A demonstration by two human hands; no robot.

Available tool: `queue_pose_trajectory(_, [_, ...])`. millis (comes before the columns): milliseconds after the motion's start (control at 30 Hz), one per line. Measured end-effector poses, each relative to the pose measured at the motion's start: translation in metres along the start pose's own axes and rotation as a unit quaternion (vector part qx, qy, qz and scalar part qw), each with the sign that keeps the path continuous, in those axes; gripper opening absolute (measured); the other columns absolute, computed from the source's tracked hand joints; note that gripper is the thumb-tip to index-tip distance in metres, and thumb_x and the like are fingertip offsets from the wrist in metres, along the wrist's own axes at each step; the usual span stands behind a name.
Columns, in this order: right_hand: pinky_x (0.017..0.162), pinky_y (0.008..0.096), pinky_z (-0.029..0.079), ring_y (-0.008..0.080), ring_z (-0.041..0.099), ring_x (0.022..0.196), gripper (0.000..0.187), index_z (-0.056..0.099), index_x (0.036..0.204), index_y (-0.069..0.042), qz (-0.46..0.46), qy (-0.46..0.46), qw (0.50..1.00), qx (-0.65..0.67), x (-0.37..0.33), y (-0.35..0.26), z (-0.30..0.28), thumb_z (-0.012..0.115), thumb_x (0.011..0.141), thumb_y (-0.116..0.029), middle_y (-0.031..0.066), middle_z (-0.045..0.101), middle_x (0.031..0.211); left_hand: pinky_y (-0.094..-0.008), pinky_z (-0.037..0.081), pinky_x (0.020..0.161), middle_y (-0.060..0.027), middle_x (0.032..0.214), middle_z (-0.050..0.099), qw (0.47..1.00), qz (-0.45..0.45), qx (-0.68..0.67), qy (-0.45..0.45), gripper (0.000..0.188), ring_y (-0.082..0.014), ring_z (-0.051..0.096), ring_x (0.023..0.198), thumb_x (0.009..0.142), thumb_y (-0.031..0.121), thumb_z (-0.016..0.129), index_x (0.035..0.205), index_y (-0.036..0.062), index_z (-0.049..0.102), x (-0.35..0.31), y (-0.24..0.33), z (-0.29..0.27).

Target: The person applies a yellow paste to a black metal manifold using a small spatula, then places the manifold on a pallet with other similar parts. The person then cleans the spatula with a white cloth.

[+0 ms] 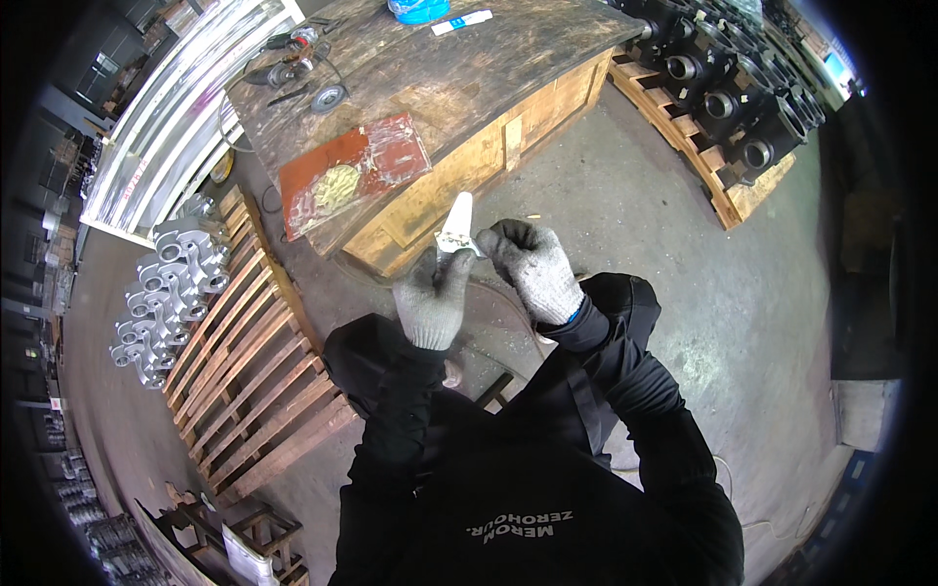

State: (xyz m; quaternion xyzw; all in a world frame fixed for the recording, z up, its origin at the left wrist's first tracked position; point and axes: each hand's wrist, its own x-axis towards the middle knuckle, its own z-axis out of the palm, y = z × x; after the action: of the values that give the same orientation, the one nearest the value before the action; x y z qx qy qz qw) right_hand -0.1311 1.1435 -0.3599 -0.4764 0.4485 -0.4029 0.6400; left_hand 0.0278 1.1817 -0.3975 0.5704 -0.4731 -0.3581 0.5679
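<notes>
In front of my lap, my left hand in a grey knit glove is closed on a white tapered piece. Its narrow rounded end points away from me, and dark smears mark its wider near part. Whether it is a spatula or a tube cannot be told. Close by on the right, my gloved right hand has its fingers curled together, their tips at the edge of the white piece. What those fingers pinch, if anything, is hidden. Ahead, on a reddish-brown board, lies a patch of pale yellow paste.
The board rests at the near corner of a worn wooden workbench. A grinder, a disc, a white-and-blue tube and a blue item lie there. Left stand a slatted pallet and silver castings; black castings stand right.
</notes>
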Motion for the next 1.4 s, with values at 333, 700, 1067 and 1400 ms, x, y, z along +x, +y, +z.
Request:
queue_pose_trajectory(333, [0.055,0.0239,0.034,0.0048,0.043,0.060,0.025,0.070,0.094,-0.001,-0.031,0.017,0.999,-0.033,0.006,-0.009,0.001,0.065,0.099,-0.025,-0.0049,0.052,0.068,-0.0294,0.052,0.077,-0.0066,0.098,0.070,0.998,0.053,0.016,0.003,0.032,-0.0122,0.061,0.086,0.087,0.005,0.079,0.114,-0.0060,0.067,0.000,-0.002,-0.007])
queue_pose_trajectory(700, [0.053,0.0251,0.036,0.0060,0.044,0.059,0.027,0.071,0.097,-0.001,-0.144,0.024,0.989,0.035,0.031,-0.002,-0.010,0.064,0.101,-0.026,-0.0039,0.053,0.068,-0.0365,0.055,0.083,-0.0119,0.105,0.070,0.997,0.053,0.055,-0.027,0.043,-0.0224,0.068,0.094,0.081,0.005,0.084,0.117,-0.0053,0.062,0.004,-0.014,-0.019])
queue_pose_trajectory(1067, [0.059,0.0255,0.042,0.0078,0.049,0.064,0.024,0.071,0.099,0.003,-0.026,0.077,0.996,-0.024,0.014,0.009,-0.018,0.062,0.102,-0.020,-0.0017,0.057,0.072,-0.0404,0.052,0.073,-0.0149,0.088,0.070,0.962,0.035,0.264,-0.058,0.047,-0.0327,0.068,0.081,0.087,0.039,0.080,0.109,0.0004,0.063,0.013,-0.018,-0.020])
queue_pose_trajectory(1400, [0.062,0.0251,0.042,0.0065,0.050,0.068,0.027,0.070,0.093,0.000,0.012,-0.014,1.000,-0.014,0.008,0.023,-0.010,0.065,0.101,-0.025,-0.0015,0.059,0.073,-0.0489,0.055,0.067,-0.0259,0.090,0.070,0.958,0.071,0.260,-0.100,0.069,-0.0460,0.069,0.087,0.089,0.058,0.070,0.119,-0.0032,0.057,0.014,-0.020,-0.021])
